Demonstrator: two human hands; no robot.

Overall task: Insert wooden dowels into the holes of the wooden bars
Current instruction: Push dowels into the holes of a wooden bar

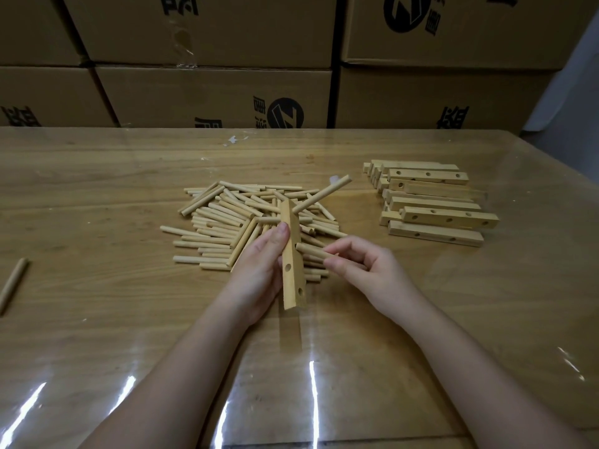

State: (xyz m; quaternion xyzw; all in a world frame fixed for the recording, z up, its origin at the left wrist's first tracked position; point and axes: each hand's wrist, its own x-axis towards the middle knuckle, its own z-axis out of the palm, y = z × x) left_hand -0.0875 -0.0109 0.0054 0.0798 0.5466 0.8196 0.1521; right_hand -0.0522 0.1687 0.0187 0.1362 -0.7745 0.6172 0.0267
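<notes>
The left hand [259, 267] grips a wooden bar [291, 283] above the surface [129, 319], fingers [280, 233] curled round its left side; the bar's long axis runs away from the person, far end over the dowel pile [227, 218], and two open holes show near its close end. A seated dowel [324, 194] sticks out of the bar's far end, slanting up and to the right. The right hand [366, 267] pinches a second dowel [311, 250] between thumb and fingertips; it lies roughly crosswise, its free end pointing left at the bar's right face, just beside it. A stack of bars [434, 202] lies at the right, well apart; a stray dowel [13, 283] lies far left; cardboard boxes [214, 92] stand behind.
</notes>
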